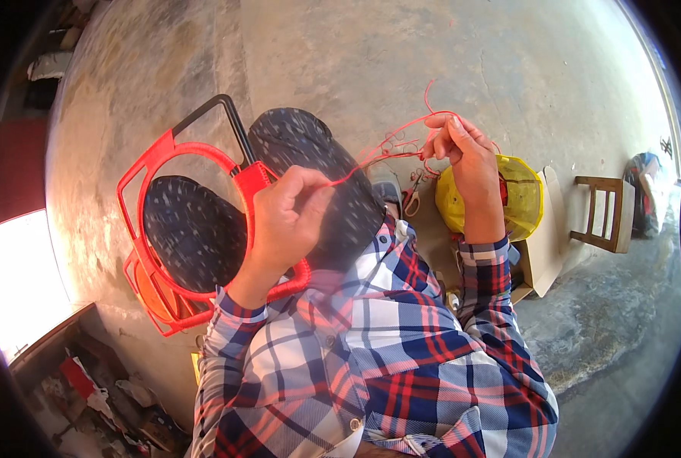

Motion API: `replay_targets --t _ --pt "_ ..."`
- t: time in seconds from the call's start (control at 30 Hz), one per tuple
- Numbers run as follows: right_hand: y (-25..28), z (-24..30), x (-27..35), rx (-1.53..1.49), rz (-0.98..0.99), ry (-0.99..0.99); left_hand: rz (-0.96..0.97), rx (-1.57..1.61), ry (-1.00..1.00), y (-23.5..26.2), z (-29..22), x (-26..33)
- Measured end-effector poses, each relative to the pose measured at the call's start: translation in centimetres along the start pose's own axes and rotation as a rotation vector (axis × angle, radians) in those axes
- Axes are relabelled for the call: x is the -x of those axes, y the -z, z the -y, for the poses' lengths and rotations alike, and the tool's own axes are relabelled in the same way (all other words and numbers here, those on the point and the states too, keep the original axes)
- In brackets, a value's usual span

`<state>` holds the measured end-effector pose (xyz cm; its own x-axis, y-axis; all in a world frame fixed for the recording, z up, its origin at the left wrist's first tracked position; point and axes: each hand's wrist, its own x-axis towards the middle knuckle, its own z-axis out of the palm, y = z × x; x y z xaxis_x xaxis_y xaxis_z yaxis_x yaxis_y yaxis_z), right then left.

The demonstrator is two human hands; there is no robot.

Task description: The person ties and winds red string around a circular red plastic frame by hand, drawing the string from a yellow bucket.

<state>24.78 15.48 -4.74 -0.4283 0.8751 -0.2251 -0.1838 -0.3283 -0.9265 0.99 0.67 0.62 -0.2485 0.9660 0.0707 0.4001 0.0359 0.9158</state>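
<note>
Open brown cardboard box at right on the rough concrete floor, beside a round yellow mesh bundle. Left hand curled closed, pinching thin red cord against a red plastic frame with a ring in a square outline. Right hand raised, fingers closed on the cord's curly far end. Cord taut between both hands. Orange-handled scissors below, near the box.
</note>
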Motion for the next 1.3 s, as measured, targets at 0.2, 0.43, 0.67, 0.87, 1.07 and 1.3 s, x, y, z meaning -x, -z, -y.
replay_targets --t 0.2,0.43,0.67,0.87,1.07,1.3 --pt "-1.0 -0.5 0.3 -0.538 0.114 -0.035 0.243 0.019 0.110 -1.6 0.2 0.0" --pt "-0.5 0.5 0.3 -0.844 0.221 0.042 0.261 -0.090 0.188 -1.2 0.5 -0.3" --pt "-0.3 -0.6 0.5 -0.750 0.260 -0.055 0.463 0.211 0.406 -1.2 0.8 -0.7" --pt "-2.3 -1.0 1.0 0.541 0.018 0.107 0.490 0.473 0.590 -0.8 -0.7 -1.6" --pt "-5.7 -0.9 2.8 0.377 0.497 0.211 0.561 0.436 0.357 -2.3 -2.9 -1.3" --pt "-0.8 -0.2 3.4 -0.101 0.468 -0.081 0.418 -0.003 0.139 -2.2 -3.5 -4.8"
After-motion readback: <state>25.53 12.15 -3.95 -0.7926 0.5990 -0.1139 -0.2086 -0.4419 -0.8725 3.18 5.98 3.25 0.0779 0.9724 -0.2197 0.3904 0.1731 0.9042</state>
